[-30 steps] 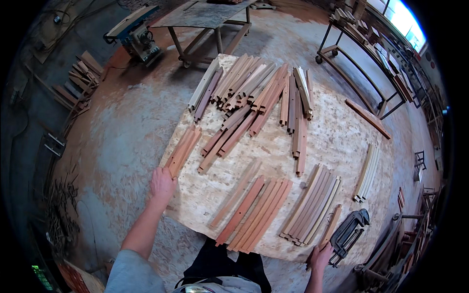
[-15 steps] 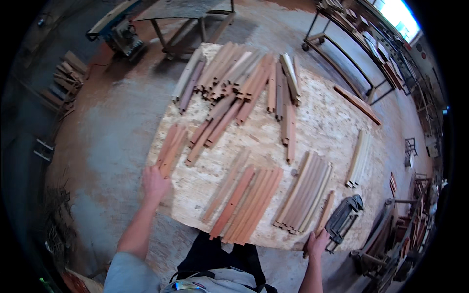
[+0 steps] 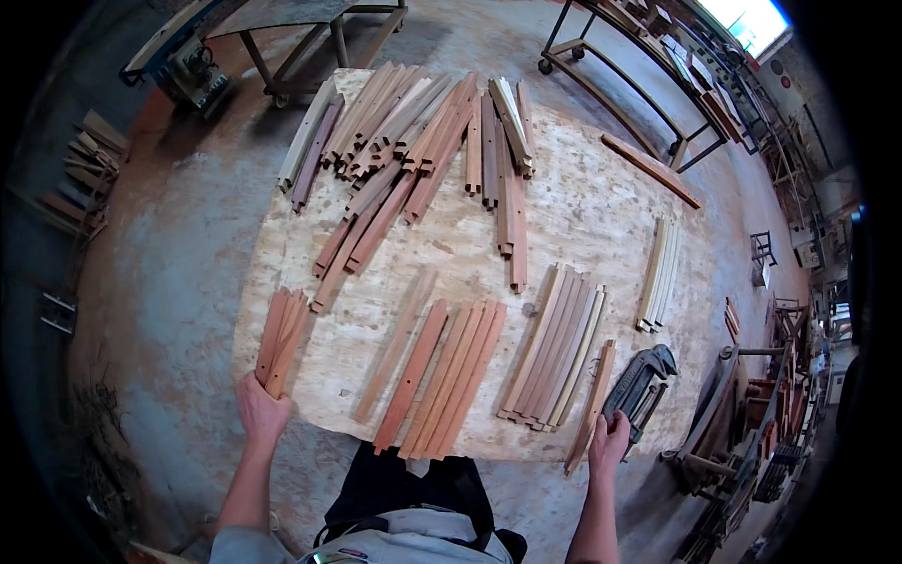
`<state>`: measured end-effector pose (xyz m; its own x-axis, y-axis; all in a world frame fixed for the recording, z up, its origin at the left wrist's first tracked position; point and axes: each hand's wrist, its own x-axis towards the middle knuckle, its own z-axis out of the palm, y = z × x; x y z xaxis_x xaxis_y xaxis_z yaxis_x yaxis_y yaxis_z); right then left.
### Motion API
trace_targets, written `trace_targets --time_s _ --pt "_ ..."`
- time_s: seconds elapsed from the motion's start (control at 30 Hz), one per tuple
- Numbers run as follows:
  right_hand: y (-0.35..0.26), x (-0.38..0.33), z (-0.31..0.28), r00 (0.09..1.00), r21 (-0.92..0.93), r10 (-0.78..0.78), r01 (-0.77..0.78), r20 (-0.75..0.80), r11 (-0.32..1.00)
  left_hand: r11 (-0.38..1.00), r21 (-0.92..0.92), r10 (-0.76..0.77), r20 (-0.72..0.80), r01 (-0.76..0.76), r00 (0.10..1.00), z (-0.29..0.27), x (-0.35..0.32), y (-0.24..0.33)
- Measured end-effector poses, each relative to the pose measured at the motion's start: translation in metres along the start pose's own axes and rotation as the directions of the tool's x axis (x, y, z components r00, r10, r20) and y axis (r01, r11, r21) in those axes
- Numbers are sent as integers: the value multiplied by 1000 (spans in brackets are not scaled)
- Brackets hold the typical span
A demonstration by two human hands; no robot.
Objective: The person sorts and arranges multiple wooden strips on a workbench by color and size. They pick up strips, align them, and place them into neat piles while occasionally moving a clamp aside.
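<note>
At the left edge of the plywood tabletop, my left hand is closed round the near ends of a small bundle of reddish wood strips. My right hand is at the near right, thumb and fingers slightly apart, nothing seen between them. To its left lies a single brown wood strip, its near end jutting past the table edge. A dark metal C-clamp lies just beyond the right fingers; whether they touch it is unclear. Between my hands lie a row of reddish strips and a brown-and-pale row.
A loose heap of mixed wood strips covers the far left of the tabletop. Pale strips lie at the right, and a longer reddish piece at the far right edge. Beyond stand a metal-legged table and a wheeled rack.
My right hand has come off the single strip's near end and now sits beside it, nearer the clamp. My left hand still grips its bundle. The whole view has shifted.
</note>
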<state>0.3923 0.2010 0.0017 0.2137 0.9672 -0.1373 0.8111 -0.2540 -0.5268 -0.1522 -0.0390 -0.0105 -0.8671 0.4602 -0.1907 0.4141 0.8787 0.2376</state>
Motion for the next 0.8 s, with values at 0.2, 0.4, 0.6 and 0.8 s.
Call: trace_targets --time_s 0.2,0.4,0.6,0.8 --pt "-147 -60 43 859 318 -324 203 396 926 986 78 152 -57 -147 987 6 -15 -10" --pt "-278 -126 135 467 243 -547 564 695 789 984 48 171 7 -171 985 -8 -29 2" --pt "-289 -136 190 402 22 -360 642 842 767 984 -63 167 -35 -169 985 1 -25 -11" --pt "-228 -133 196 642 593 -414 -80 645 801 909 -417 41 48 -18 998 13 -2 -45"
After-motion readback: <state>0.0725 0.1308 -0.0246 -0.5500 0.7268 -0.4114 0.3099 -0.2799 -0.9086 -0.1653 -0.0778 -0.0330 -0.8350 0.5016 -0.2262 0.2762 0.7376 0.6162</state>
